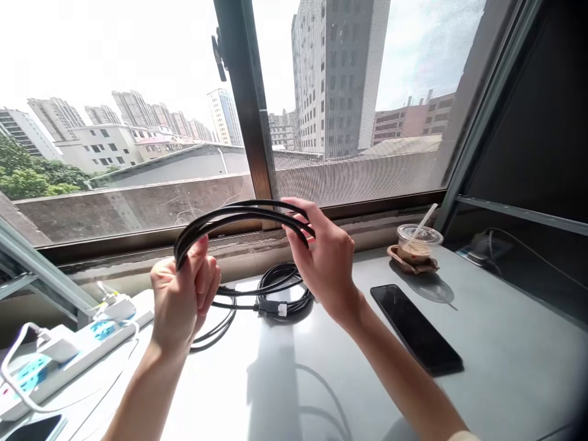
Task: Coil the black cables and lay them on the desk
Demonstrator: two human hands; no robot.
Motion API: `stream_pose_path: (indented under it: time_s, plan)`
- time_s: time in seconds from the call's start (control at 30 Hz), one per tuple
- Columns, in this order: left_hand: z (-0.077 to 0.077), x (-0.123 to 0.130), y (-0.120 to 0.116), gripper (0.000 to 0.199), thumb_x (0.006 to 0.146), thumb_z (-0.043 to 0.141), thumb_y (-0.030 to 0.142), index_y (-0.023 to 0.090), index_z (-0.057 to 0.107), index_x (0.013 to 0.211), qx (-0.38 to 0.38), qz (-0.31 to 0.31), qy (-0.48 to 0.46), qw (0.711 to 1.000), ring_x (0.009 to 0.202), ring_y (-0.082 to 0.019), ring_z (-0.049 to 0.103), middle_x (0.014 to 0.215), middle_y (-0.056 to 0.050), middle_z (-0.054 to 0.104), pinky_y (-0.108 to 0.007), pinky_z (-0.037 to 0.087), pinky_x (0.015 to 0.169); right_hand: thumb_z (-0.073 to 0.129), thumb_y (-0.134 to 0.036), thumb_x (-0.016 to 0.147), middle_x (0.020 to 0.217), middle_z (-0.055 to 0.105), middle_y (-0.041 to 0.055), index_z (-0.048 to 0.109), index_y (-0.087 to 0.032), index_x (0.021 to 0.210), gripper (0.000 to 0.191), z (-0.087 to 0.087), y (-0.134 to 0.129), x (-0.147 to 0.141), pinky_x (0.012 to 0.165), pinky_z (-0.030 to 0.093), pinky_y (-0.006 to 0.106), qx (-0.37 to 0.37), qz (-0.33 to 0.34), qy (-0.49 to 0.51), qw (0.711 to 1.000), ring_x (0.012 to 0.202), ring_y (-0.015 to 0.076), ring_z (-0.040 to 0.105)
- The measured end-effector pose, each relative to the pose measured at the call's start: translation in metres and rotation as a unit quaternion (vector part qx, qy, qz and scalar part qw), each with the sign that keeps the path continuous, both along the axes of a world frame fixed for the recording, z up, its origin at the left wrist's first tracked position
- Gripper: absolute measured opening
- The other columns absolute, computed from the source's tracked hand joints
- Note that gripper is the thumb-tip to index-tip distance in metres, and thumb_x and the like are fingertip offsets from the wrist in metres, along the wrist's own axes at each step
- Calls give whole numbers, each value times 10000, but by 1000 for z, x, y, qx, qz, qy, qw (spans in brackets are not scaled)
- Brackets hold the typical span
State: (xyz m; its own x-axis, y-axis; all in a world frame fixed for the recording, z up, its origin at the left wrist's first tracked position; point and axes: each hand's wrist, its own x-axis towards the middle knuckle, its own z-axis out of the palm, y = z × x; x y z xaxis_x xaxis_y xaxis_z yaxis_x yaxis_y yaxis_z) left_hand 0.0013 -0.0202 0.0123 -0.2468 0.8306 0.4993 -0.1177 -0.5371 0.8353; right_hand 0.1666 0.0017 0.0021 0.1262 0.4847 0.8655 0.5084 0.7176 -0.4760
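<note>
A looped black cable (234,212) is held above the table between both hands. My left hand (184,294) is closed around the left side of the loops. On the right side, my right hand (324,254) pinches the strands between thumb and fingers. Beneath and behind the held loops, a coiled black cable (298,306) lies on the table with a dark connector (272,307) showing at its front. More thin black loops (215,334) rest on the table beside my left hand.
White power strips (68,361) with plugs and cords run along the left. A black phone (416,327) lies at the right of the white table (505,343), with a lidded drink cup (417,245) behind it. Part of another device (39,429) shows at lower left. Windows stand behind.
</note>
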Motion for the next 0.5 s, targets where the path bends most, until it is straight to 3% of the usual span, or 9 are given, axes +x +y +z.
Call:
stream_pose_path:
  time_s: [0.1, 0.2, 0.27, 0.33, 0.5]
  plan:
    - [3, 1, -2, 589, 750, 687, 381, 165, 323, 340, -54, -26, -45, 997, 191, -21, 218, 249, 70, 257, -200, 105, 254, 507, -266, 886, 781, 694, -11, 606, -201, 1046, 199, 2, -2, 0, 602, 499, 200, -53, 122, 45, 990, 668, 117, 656]
    - [6, 2, 1, 590, 875, 516, 269, 167, 312, 332, -106, -47, -109, 987, 178, -21, 200, 236, 59, 231, -186, 106, 242, 577, -324, 856, 725, 676, -24, 622, -190, 983, 190, 6, -4, 2, 581, 510, 195, -57, 216, 71, 972, 587, 95, 631]
    - [8, 1, 4, 608, 911, 440, 245, 172, 306, 322, -125, -59, -134, 981, 174, -24, 199, 227, 51, 214, -177, 123, 233, 642, -360, 812, 780, 690, -21, 629, -196, 993, 245, 7, -4, 3, 590, 522, 195, -45, 220, 88, 970, 625, 98, 644]
    - [9, 0, 6, 615, 912, 435, 244, 181, 299, 315, -132, -67, -151, 977, 174, -28, 204, 219, 48, 206, -169, 163, 231, 678, -377, 782, 853, 702, -13, 630, -208, 1038, 310, 8, -5, 5, 625, 537, 205, -25, 179, 103, 978, 683, 109, 657]
    - [9, -6, 4, 614, 885, 460, 223, 188, 275, 300, -145, -60, -160, 975, 162, -35, 195, 199, 48, 203, -178, 205, 235, 558, -371, 881, 998, 702, -7, 606, -256, 1159, 305, 9, -8, 5, 637, 548, 214, 3, 159, 84, 984, 692, 102, 656]
